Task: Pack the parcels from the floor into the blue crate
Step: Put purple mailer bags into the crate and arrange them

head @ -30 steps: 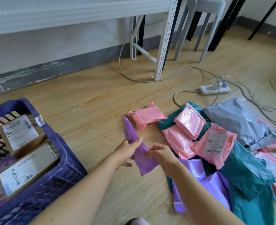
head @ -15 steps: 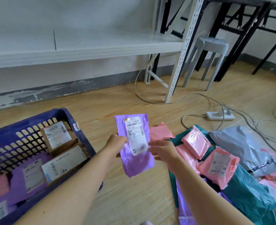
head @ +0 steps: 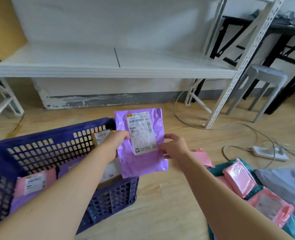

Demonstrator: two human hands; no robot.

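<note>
I hold a flat purple parcel [head: 139, 163] upright in front of me, its white shipping label facing me. My left hand [head: 115, 144] grips its left edge and my right hand [head: 173, 147] pinches its right edge. The parcel hangs over the right end of the blue crate [head: 44, 144], which stands on the floor at the left and holds pink, purple and brown labelled parcels. More parcels lie in a heap on the floor at the right: pink ones [head: 240, 177], a grey one [head: 285, 182] and teal ones [head: 217, 168].
A white metal shelf [head: 108, 70] runs across the back, one perforated leg [head: 229, 94] standing right of centre. A grey stool [head: 266, 78], black table legs, a white power strip [head: 269, 153] and loose cables lie at the right. A brown box [head: 1, 26] sits on the shelf.
Both hands lifted the purple parcel off the floor, turned its label towards me and carried it left over the crate's right end. My view rose and swung left.
</note>
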